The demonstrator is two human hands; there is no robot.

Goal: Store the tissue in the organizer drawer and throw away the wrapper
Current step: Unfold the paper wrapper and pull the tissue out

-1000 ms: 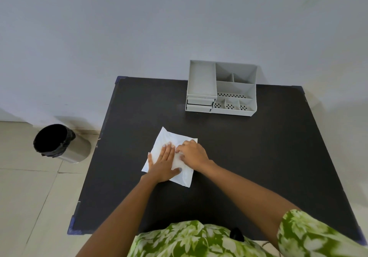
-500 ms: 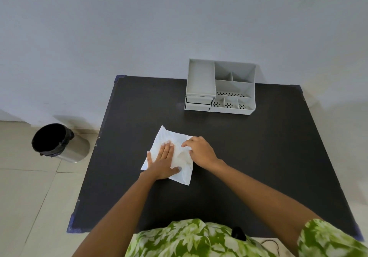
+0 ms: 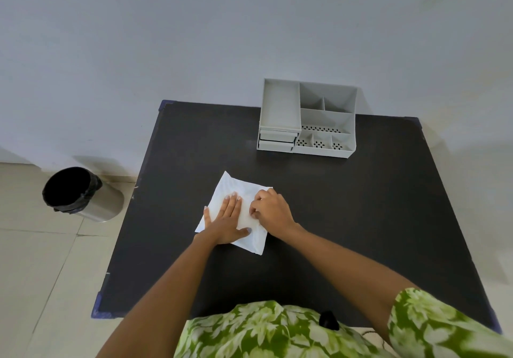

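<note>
A white tissue [image 3: 234,188] lies flat on the black table [image 3: 347,219], a little left of centre. My left hand [image 3: 226,220] rests palm-down on its left half, fingers straight and together. My right hand [image 3: 270,210] sits on the tissue's right part with fingers curled, fingertips pressing or pinching the paper. The grey organizer [image 3: 306,119] stands at the table's far edge, its two small drawers [image 3: 276,139] at the lower left, both closed. No wrapper is visible.
A steel bin with a black liner [image 3: 80,194] stands on the tiled floor left of the table. A pale wall rises directly behind the table and organizer. A small black object [image 3: 327,320] sits at the near table edge by my green patterned clothing.
My right hand slid a little to the right across the tissue and back, its fingers curling. My left hand stayed flat on the paper.
</note>
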